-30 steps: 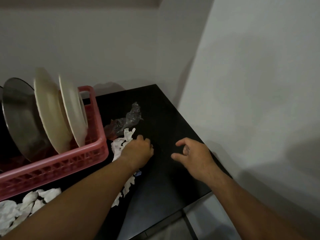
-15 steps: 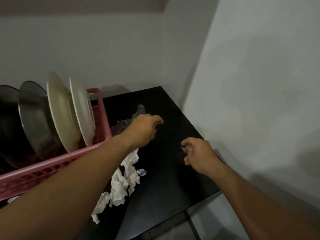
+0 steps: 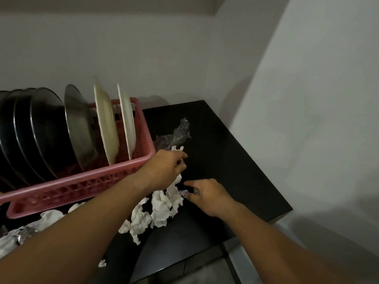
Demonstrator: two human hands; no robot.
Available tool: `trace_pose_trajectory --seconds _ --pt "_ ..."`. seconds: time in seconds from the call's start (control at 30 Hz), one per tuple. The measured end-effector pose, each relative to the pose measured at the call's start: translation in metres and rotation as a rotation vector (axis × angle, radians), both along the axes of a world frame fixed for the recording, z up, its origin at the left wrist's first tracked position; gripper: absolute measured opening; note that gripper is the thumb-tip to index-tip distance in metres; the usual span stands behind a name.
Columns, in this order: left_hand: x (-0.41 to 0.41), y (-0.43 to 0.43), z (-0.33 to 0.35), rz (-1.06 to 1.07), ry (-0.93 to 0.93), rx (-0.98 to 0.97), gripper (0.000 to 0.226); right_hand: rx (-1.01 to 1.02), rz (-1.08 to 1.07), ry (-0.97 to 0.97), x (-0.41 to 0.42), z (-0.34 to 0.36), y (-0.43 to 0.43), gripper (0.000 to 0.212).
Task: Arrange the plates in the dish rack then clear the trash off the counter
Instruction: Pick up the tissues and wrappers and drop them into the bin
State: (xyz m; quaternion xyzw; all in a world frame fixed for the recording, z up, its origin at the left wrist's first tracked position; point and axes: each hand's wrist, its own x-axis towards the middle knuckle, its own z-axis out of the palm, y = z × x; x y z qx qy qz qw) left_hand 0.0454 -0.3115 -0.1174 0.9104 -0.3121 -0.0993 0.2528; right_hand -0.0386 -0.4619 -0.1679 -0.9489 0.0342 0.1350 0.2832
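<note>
Your plates (image 3: 106,121) stand on edge in the pink rack (image 3: 82,181). The white tissue trail (image 3: 162,206) runs lengthwise across the table (image 3: 235,171), near left toward the clear wrap (image 3: 178,134). Your left hand (image 3: 164,169) curls over its far end, grip unclear; your right hand (image 3: 209,195) pinches a shiny scrap (image 3: 196,190).

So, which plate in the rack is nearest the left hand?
The white round plate, at the right end of the pink plastic dish rack; the cream plate is further left.

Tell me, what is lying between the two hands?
Crumpled white tissue lies between the left hand and the right hand, on the black counter. A small bluish scrap sits beside the right hand. The head view shows it.
</note>
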Motion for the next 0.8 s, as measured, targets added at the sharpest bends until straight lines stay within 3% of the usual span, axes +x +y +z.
trace_pose_trajectory --seconds 0.07,0.17,0.37,0.5,0.63,0.8 --pt "-0.003 0.008 -0.004 -0.025 -0.065 0.067 0.042 -0.018 0.032 0.032 0.002 -0.005 0.005 0.042" --pt "-0.001 0.015 -0.017 -0.041 -0.192 0.197 0.037 -0.061 0.051 0.035 0.004 -0.008 0.009 0.031" --pt "0.004 0.015 -0.032 0.028 -0.273 0.194 0.048 0.097 -0.134 0.006 0.002 0.003 -0.004 0.021" --pt "0.0 -0.004 -0.043 0.034 -0.368 0.38 0.023 0.138 -0.196 0.022 -0.001 0.01 -0.023 0.015" --pt "0.002 -0.021 -0.053 0.161 -0.331 0.504 0.033 0.162 -0.205 0.042 -0.005 0.01 -0.035 0.011" --pt "0.003 -0.03 -0.062 0.121 -0.426 0.57 0.018 0.126 -0.149 0.088 -0.008 0.003 -0.046 0.014"
